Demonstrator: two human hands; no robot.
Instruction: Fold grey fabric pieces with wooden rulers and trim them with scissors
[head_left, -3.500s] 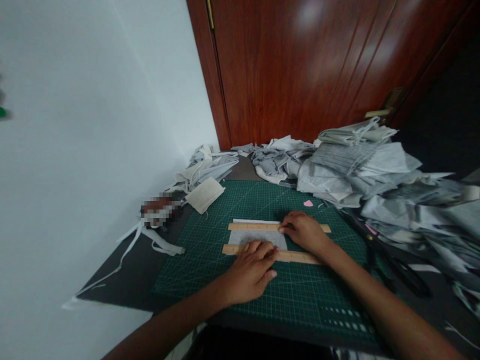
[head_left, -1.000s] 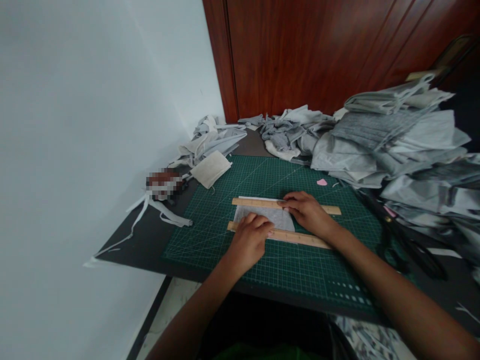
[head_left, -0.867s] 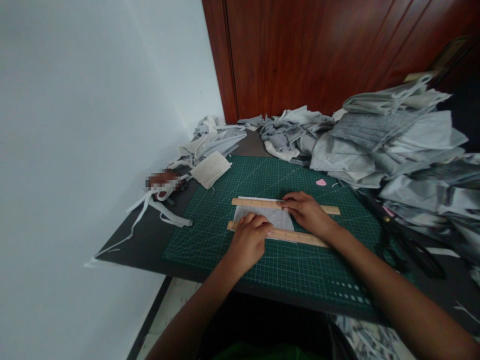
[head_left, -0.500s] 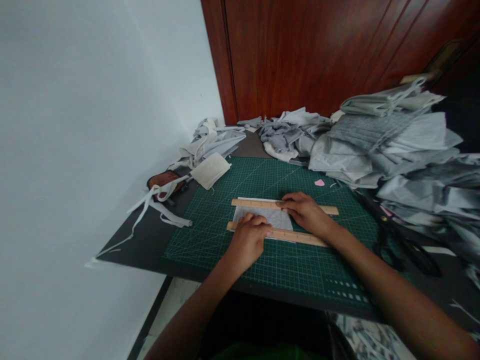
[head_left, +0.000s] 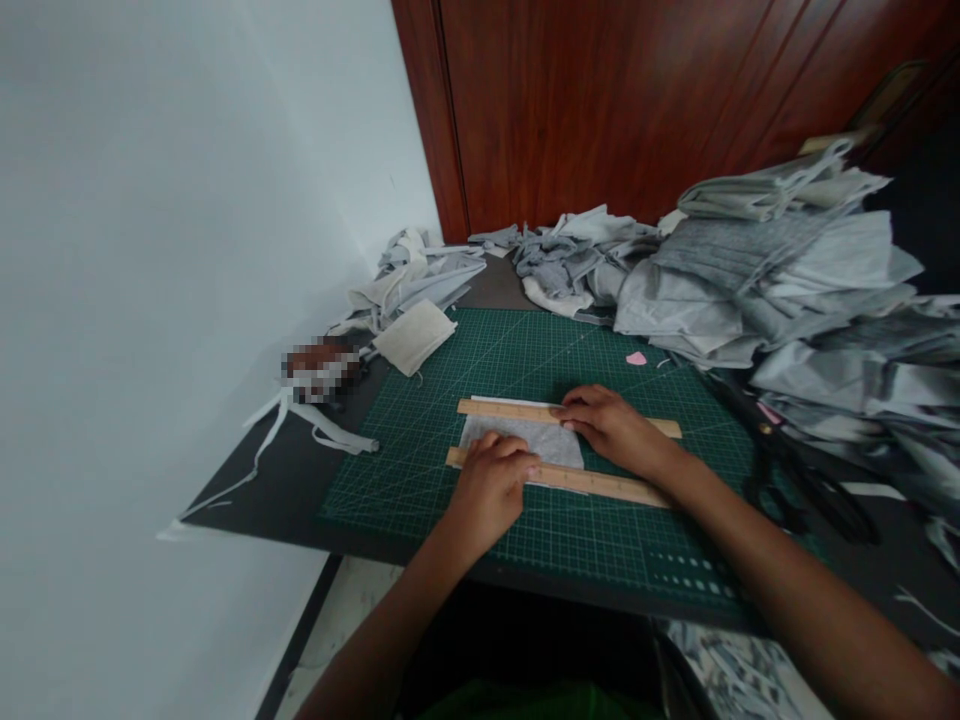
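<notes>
A small rectangle of grey fabric [head_left: 551, 440] lies on a green cutting mat [head_left: 420, 480], with two wooden rulers across it. My left hand [head_left: 491, 480] is closed on the near ruler [head_left: 592, 483], its fingers curled over the ruler and the fabric's left part. On the far ruler [head_left: 506, 409], near the fabric's far right corner, my right hand [head_left: 607, 425] rests with thumb and fingers closed on the wood. My right forearm passes over the right end of the near ruler and hides it.
Black scissors [head_left: 795, 470] lie right of the mat, near a high heap of folded grey fabric [head_left: 757, 270]. A pale cloth piece [head_left: 415, 336] and loose strips [head_left: 334, 430] lie left. A pink scrap [head_left: 636, 358] is on the mat. A white wall [head_left: 187, 250] borders the left.
Both rulers and the fabric sit slightly nearer to me on the mat. Both hands keep their hold on the rulers. The view has shifted a little.
</notes>
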